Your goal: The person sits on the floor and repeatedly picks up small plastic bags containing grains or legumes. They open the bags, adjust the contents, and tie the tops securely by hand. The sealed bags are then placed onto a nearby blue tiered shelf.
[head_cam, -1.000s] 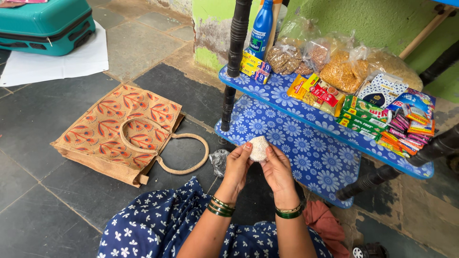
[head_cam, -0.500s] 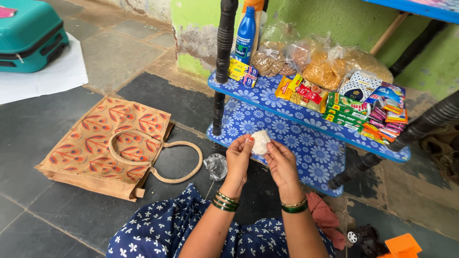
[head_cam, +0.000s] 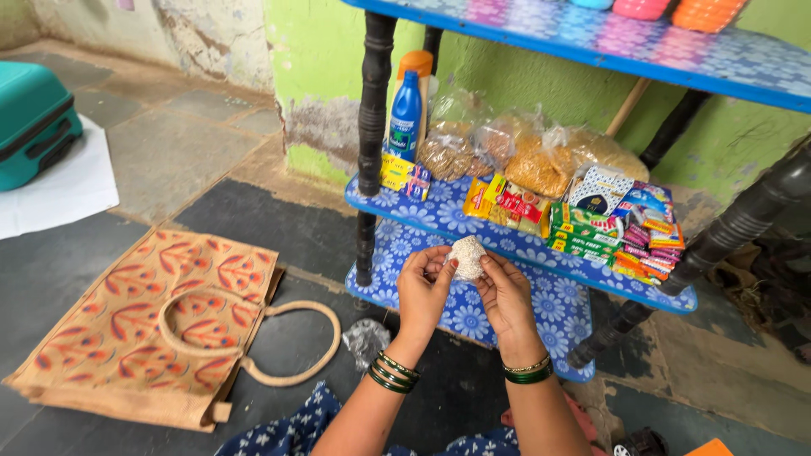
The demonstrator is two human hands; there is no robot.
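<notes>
Both hands, risen slightly: left hand (head_cam: 425,287) and right hand (head_cam: 504,291) are pinching, fingers curled closed, a small white grain-filled pouch (head_cam: 466,257) before the blue floral shelf (head_cam: 524,245), seemingly light, soft, best gripped at its sides.

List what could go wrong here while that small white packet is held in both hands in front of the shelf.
The small white packet is pinched only by the fingertips of the left hand and right hand; it might slip and fall to the floor. The middle shelf is crowded to its edge, so a careless reach may knock the colourful packets off.
</notes>
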